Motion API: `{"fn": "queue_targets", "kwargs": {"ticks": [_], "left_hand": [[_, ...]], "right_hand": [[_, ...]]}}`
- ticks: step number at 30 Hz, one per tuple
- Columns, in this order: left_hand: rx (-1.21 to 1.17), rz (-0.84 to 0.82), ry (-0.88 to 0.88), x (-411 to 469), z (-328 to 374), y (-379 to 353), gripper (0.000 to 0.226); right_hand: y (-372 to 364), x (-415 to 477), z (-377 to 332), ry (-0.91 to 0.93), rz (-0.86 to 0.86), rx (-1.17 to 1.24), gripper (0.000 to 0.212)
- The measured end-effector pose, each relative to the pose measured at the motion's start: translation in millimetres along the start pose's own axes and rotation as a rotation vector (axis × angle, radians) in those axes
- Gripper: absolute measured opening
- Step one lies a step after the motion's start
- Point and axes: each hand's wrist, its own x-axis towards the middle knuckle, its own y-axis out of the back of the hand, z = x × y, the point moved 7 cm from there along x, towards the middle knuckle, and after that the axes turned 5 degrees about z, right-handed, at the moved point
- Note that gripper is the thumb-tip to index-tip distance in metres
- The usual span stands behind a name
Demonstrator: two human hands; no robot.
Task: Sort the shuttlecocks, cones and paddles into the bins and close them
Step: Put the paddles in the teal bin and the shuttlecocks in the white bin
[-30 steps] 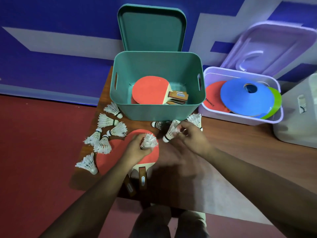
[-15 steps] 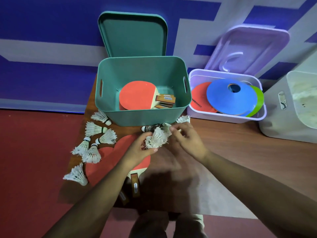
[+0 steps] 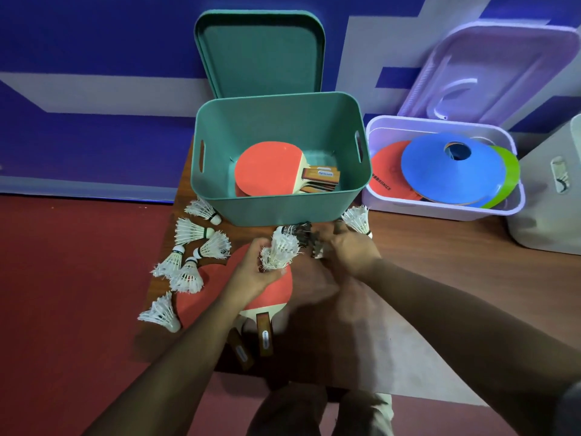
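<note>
cones (image 3: pixel 440 171) sit in lilac bin (image 3: pixel 440 213); two paddles (image 3: pixel 276 294) and loose shuttlecocks (image 3: pixel 191 231) lie on tabletop (image 3: pixel 440 265); teal lid (image 3: pixel 261 55), lilac lid (image 3: pixel 490 67) off; left hand (image 3: pixel 251 275) fingers grip stacked shuttlecocks (image 3: pixel 281 250); right hand (image 3: pixel 349 251) fingers: cannot tell.

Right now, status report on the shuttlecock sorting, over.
Left hand grips shuttlecock bunch. Right hand at dark shuttlecock, grip blurred. Six loose shuttlecocks beside two paddles under left hand.
</note>
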Motion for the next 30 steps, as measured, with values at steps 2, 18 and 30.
{"fn": "queue_targets", "kwargs": {"ticks": [2, 18, 30], "left_hand": [[0.027, -0.011, 0.0, 1, 4, -1, 0.05], [0.176, -0.12, -0.097, 16, 50, -38, 0.052], [-0.024, -0.193, 0.012, -1, 46, -51, 0.061]], "right_hand": [[4, -7, 7, -0.03, -0.002, 0.089, 0.037], [81, -61, 44, -0.256, 0.484, 0.998, 0.012], [50, -66, 19, -0.133, 0.339, 0.881, 0.027]]}}
